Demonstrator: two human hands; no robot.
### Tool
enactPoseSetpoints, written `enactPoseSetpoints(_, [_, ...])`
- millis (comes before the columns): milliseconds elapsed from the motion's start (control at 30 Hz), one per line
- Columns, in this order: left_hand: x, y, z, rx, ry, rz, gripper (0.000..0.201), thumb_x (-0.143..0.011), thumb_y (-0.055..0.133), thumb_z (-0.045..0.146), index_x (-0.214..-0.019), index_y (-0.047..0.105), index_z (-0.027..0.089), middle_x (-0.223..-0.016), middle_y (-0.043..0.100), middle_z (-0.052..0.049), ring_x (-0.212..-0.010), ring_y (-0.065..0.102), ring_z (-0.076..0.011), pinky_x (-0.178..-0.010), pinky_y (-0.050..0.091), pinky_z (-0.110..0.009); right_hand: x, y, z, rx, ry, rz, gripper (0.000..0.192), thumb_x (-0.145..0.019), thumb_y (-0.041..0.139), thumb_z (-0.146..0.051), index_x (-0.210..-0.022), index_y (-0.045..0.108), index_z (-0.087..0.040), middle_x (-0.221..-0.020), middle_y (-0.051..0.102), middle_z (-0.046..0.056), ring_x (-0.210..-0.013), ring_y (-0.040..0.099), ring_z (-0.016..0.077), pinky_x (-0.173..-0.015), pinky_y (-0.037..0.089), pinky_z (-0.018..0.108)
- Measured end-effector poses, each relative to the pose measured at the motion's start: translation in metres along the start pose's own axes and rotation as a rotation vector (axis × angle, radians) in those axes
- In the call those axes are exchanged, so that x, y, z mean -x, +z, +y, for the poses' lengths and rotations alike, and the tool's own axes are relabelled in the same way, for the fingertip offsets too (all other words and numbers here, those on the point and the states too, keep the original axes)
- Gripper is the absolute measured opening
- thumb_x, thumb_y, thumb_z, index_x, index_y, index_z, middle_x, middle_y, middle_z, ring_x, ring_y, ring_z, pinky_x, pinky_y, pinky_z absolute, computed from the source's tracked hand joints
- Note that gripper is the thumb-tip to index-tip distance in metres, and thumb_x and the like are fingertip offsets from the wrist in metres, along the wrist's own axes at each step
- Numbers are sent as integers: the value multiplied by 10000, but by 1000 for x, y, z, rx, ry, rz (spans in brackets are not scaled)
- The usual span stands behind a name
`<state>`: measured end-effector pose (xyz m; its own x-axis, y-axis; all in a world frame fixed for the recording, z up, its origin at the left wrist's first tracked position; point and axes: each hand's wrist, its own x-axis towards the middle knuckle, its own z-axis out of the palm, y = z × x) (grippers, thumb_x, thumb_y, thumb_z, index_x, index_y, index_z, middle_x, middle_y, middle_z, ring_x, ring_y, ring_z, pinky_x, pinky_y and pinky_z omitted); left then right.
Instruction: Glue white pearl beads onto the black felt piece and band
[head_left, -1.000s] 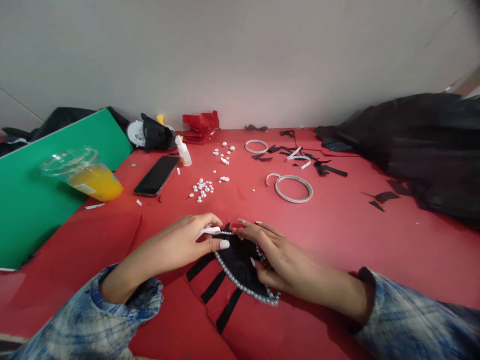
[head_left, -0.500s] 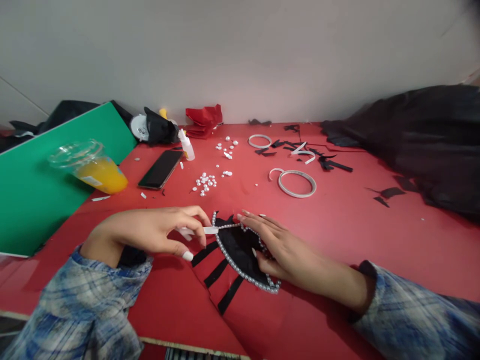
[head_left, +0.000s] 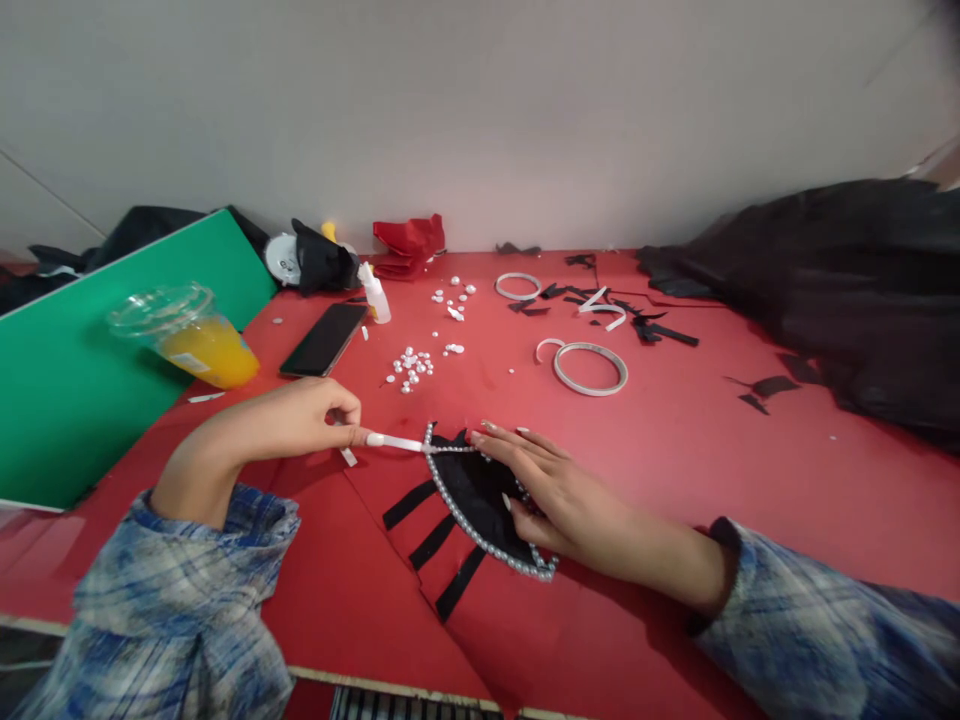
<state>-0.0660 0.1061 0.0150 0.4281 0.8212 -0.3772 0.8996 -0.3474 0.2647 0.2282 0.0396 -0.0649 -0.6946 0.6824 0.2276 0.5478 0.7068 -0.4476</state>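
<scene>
Firstly, one black piece (head_left: 469, 487), lower centre of the frame, lying on the red table (head_left: 675, 435); roughly fan-shaped, edged with pearl trim (head_left: 471, 524). Three black strips (head_left: 439, 543) spread from its curved edge toward the lower left.

Your left hand (head_left: 281, 428), left of centre: thumb and fingers closed in a pinch on a white strip (head_left: 401, 443). The far end of the white strip meets the pearl trim at the upper left corner of the black piece; whether it is stuck there, you cannot tell.

Your right hand (head_left: 559, 497), right of the lower centre: laid palm down, fingers extended, over the right part of the black piece, pinching nothing visible.

Also on the table: loose beads (head_left: 409, 368), mid-frame, in a cluster, with more above. One bottle (head_left: 377, 298), white, upright, above left of them. One phone (head_left: 326, 338), dark screen up, near your left hand. One cup (head_left: 206, 350), orange drink inside, left, before a green board (head_left: 75, 400). One large ring (head_left: 590, 391) and one small ring (head_left: 517, 298), right of centre. Black scraps (head_left: 667, 332), upper right. One black sheet (head_left: 840, 290), crumpled, far right.
</scene>
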Motion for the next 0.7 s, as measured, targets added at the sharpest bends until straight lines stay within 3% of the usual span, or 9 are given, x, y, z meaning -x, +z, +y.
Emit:
enactPoseSetpoints(133, [-1, 8, 9, -61, 45, 356, 336, -704, 622, 515, -788, 562, 195, -1003, 586, -41, -811, 566, -177, -712, 435, -270, -2, -1, -2, 9, 7, -8, 626, -795, 450, -121, -1392, 263, -153, -1412, 381, 156, -1311, 343, 243, -1039, 361, 479])
enactPoseSetpoints(200, [-7, 19, 28, -43, 124, 504, 318, -762, 587, 485, -890, 544, 198, -1007, 571, -46, -932, 544, -203, -826, 420, -322, -3, -2, -2, 14, 8, -10, 625, -790, 446, -111, -1388, 265, -148, -1402, 395, 159, -1306, 351, 244, -1036, 364, 482])
enactPoseSetpoints(233, [-10, 26, 39, -33, 194, 515, 279, -798, 560, 453, -908, 532, 198, -985, 574, -40, -948, 536, -200, -839, 415, -328, -3, -2, -2, 18, 6, -6, 626, -789, 445, -109, -1387, 263, -146, -1398, 400, 159, -1307, 350, 245, -1034, 367, 484])
enactPoseSetpoints(367, [-21, 49, 66, -97, 351, 341, 154, -847, 532, 318, -932, 533, 191, -936, 584, -30, -907, 537, -200, -813, 411, -354, -3, -2, -2, 34, -1, -1, 618, -797, 445, -118, -1385, 258, -133, -1395, 400, 169, -1315, 337, 248, -1022, 385, 477])
enactPoseSetpoints(500, [-21, 53, 62, -159, 408, 268, 170, -890, 424, 168, -994, 558, 182, -956, 577, -42, -899, 547, -179, -808, 419, -333, -2, -2, -2, 30, -1, -16, 599, -811, 448, -135, -1382, 268, -121, -1406, 385, 169, -1319, 329, 244, -1041, 364, 472])
enactPoseSetpoints(700, [-17, 48, 61, -349, 468, 308, 253, -908, 346, 139, -936, 597, 152, -832, 532, -43, -664, 528, -115, -619, 449, -242, -2, -3, 0, 13, -9, -49, 597, -808, 451, -136, -1379, 280, -118, -1411, 386, 153, -1327, 315, 220, -1086, 299, 457])
